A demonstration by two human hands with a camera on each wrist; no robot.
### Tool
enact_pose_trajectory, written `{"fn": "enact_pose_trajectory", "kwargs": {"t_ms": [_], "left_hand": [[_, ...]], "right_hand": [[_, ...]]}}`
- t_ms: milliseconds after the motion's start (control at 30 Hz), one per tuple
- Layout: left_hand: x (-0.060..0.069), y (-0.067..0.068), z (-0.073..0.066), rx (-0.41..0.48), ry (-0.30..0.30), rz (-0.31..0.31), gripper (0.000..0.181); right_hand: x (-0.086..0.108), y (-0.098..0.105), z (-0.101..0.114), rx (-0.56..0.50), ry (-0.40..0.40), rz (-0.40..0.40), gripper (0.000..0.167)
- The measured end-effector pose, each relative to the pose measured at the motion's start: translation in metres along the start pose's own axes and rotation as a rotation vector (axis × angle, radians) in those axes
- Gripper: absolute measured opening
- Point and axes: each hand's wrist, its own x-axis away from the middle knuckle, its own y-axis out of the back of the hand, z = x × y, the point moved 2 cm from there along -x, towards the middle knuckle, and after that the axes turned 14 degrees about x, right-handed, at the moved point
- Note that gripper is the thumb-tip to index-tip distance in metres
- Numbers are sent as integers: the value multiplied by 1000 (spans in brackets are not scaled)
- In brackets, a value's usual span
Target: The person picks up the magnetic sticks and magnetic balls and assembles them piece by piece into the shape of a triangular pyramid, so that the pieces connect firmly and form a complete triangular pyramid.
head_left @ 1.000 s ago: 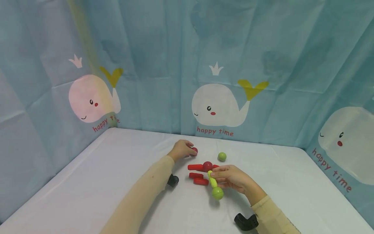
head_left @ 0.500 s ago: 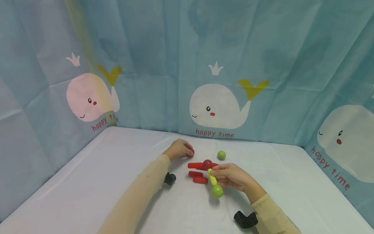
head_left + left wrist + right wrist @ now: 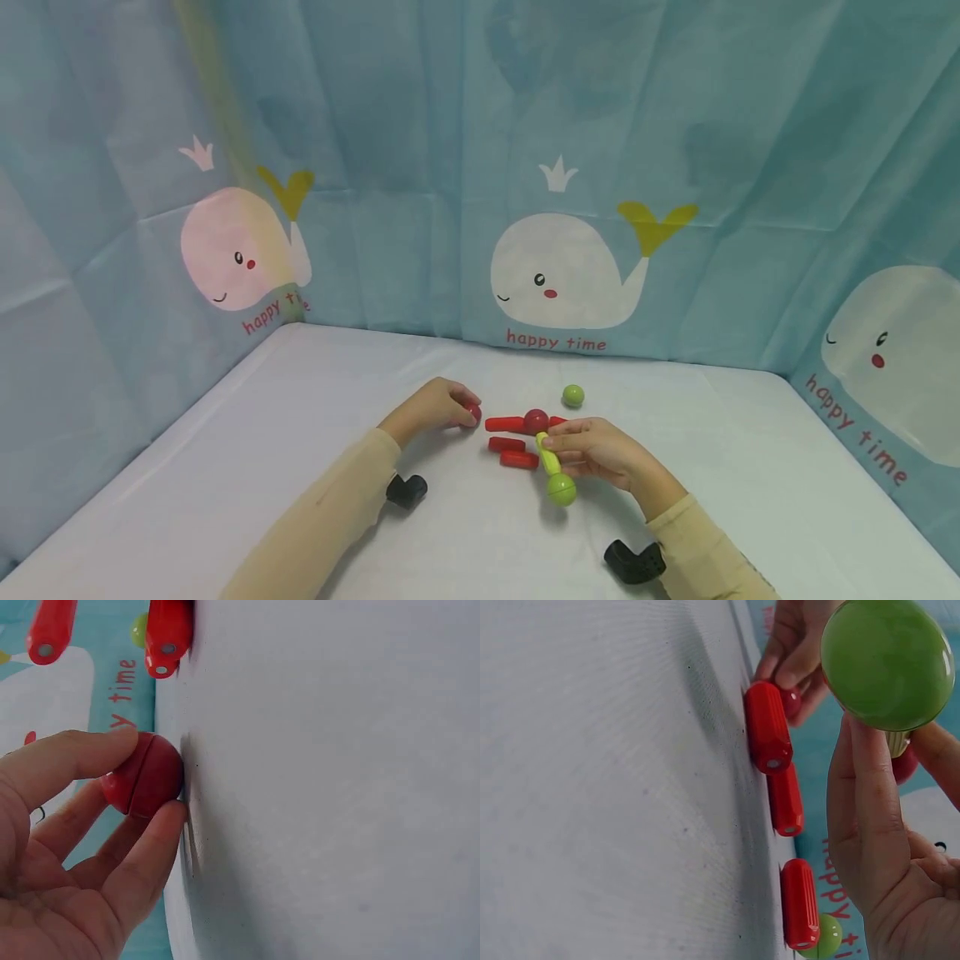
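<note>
A red ball [image 3: 472, 414] with a seam round it is pinched between the thumb and fingers of my left hand [image 3: 431, 408], low over the tabletop. In my right hand [image 3: 596, 454] I grip a yellow-green stick [image 3: 551, 460] with a green ball [image 3: 561, 489] on its near end. At the stick's far end is another red ball [image 3: 536, 421], with a red stick [image 3: 506, 424] reaching left from it; whether they all join is hidden. Two loose red sticks [image 3: 507, 445] [image 3: 518, 459] lie side by side between my hands.
A loose green ball [image 3: 573, 396] sits farther back on the white table [image 3: 465, 542]. Part of a further red stick [image 3: 558, 422] shows behind my right hand. Black wrist devices [image 3: 407, 492] [image 3: 634, 562] are at both sleeves. A blue whale-print curtain [image 3: 397, 250] borders the table.
My left hand has drawn its red ball left and toward me, to left of the red sticks. My right hand still grips the yellow-green stick in about the same place.
</note>
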Motion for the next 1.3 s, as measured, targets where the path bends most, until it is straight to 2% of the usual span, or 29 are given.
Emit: {"fn": "enact_pose_trajectory", "kwargs": {"t_ms": [267,433,633,800,967,1300], "left_hand": [[13,1,8,22,-2,-18,31],[19,1,12,88,26,-35,27],[27,2,8,178,27,-5,29],[34,4,4,155,10,10,34],[40,4,1,140,3,30,31],[45,5,-4,143,-36,72,32]], "right_hand": [[1,1,0,-9,3,3,44],[1,1,0,-11,9,16,43],[1,1,0,-10,11,17,41],[1,2,1,-6,6,5,43],[1,3,1,-9,6,1,43],[1,3,0,2,0,-7,43]]}}
